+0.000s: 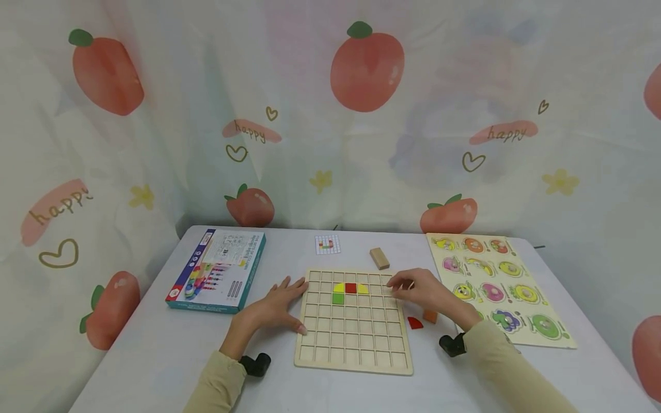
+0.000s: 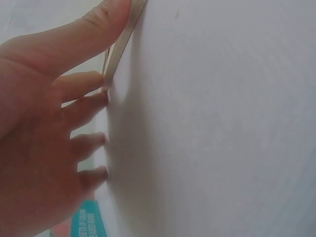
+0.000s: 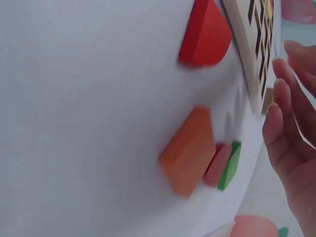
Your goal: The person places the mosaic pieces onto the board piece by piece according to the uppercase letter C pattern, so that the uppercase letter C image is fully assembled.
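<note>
Pale wood: that's the grid board (image 1: 352,339), which I see via head cam flat on the white table (image 1: 155,355), btwn the two hands. L hand (image 1: 273,310) has fingers spread apart, thumb & index tips touching the board's L edge. R hand (image 1: 420,289) is curved at the board's upper R side, fingertips bent & close together; can't tell if they pinch anything. Past L hand, to its L: boxed set (image 1: 240,284). Just ahead of R hand: wood block (image 1: 379,258); ahead of & btwn both hands, small pattern card (image 1: 327,244). R of R hand: cream fruit board (image 1: 508,292), forearm over its near edge.

L wrist cam gives me what head cam can't: L hand's palm side, board's thin edge by thumb & index, other tips apart, teal box corner past them.

R wrist cam: on R hand's near side, red pc (image 3: 212,42) w/ curved side & orange pc (image 3: 190,153), plus pinkish-red pc (image 3: 217,165) & green pc (image 3: 231,165), both unseen in head view. R fingertips bunched here too.

Board's looks: raised strips make square cells. L of R hand, red square (image 1: 350,288) sits btwn two rounded pcs, left yellow (image 1: 339,288) & right yellow (image 1: 363,289); green square (image 1: 338,298) just below left yellow.
</note>
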Demonstrator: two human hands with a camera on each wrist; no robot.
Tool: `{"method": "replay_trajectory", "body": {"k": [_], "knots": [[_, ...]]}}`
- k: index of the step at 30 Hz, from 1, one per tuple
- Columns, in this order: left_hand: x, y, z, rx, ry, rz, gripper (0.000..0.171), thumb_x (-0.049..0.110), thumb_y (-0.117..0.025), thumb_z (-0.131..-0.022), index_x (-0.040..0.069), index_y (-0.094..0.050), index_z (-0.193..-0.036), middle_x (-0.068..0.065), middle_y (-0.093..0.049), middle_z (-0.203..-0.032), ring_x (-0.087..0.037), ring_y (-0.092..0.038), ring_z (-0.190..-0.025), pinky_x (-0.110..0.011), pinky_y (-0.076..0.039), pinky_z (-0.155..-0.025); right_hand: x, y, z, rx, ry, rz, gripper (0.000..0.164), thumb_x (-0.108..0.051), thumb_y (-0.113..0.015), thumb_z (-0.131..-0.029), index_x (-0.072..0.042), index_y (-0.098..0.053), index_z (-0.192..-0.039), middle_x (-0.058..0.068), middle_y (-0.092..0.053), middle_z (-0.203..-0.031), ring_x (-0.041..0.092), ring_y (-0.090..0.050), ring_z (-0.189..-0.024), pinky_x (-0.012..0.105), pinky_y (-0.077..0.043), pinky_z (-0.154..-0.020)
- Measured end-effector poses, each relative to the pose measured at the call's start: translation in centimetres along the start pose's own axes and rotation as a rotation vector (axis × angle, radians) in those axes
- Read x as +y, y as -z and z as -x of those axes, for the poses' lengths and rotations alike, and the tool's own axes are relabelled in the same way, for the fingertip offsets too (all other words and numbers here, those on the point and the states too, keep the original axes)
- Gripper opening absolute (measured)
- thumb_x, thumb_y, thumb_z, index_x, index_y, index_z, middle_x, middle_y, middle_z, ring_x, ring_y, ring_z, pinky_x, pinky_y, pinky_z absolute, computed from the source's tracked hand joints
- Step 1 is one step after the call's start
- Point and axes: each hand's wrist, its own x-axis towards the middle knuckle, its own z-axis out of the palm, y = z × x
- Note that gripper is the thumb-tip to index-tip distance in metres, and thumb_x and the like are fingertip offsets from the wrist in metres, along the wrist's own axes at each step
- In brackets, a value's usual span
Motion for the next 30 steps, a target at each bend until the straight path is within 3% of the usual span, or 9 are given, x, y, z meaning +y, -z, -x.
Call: {"method": "replay_trajectory", "body": {"k": [5, 11, 16, 21, 30], "knots": [[0.1, 0.1, 0.0, 0.002, -0.006, 0.0, 0.107, 0.033, -0.094, -0.073, 0.01, -0.037, -0.16, -0.006, -0.025, -0.171, -0.037, -0.005, -0.161, -0.057, -0.005, -0.13, 1.4, 1.0, 0.9, 0.014, -0.058, -0.006, 0.019, -0.013, -0.074, -0.092, -0.009, -0.076, -0.111, -0.001, -0.068, -0.092, 0.017, -0.057, -0.083, 0.024, -0.051, -0.063], [0.1, 0.1, 0.0, 0.004, -0.006, 0.001, 0.107, 0.033, -0.094, -0.072, 0.01, -0.037, -0.16, -0.006, -0.025, -0.171, -0.037, -0.005, -0.161, -0.057, -0.005, -0.13, 2.9, 1.9, 1.4, 0.038, -0.071, -0.012, 0.021, -0.014, -0.075, -0.093, -0.006, -0.075, -0.112, 0.0, -0.07, -0.092, 0.018, -0.061, -0.086, 0.023, -0.055, -0.07], [0.0, 0.1, 0.0, 0.006, -0.004, 0.004, 0.108, 0.033, -0.094, -0.072, 0.01, -0.037, -0.16, -0.006, -0.026, -0.171, -0.037, -0.005, -0.161, -0.057, -0.005, -0.13, 3.6, 2.5, 1.5, 0.056, -0.115, -0.002, 0.024, -0.014, -0.075, -0.092, -0.002, -0.073, -0.112, 0.004, -0.068, -0.091, 0.018, -0.06, -0.084, 0.023, -0.054, -0.067], [0.1, 0.2, 0.1, 0.001, -0.007, 0.007, 0.107, 0.033, -0.094, -0.072, 0.009, -0.037, -0.16, -0.007, -0.026, -0.171, -0.037, -0.004, -0.161, -0.057, -0.004, -0.13, 4.2, 2.5, 1.3, 0.051, -0.163, 0.027, 0.028, -0.015, -0.076, -0.091, 0.001, -0.071, -0.112, 0.007, -0.068, -0.093, 0.02, -0.06, -0.085, 0.027, -0.054, -0.07], [0.2, 0.2, 0.2, -0.003, -0.007, 0.003, 0.107, 0.032, -0.094, -0.073, 0.009, -0.036, -0.16, -0.007, -0.026, -0.171, -0.037, -0.005, -0.161, -0.057, -0.005, -0.13, 5.1, 2.2, 1.1, 0.032, -0.167, 0.044, 0.023, -0.016, -0.076, -0.091, -0.003, -0.072, -0.109, 0.006, -0.067, -0.096, 0.021, -0.059, -0.087, 0.031, -0.053, -0.073]]}}
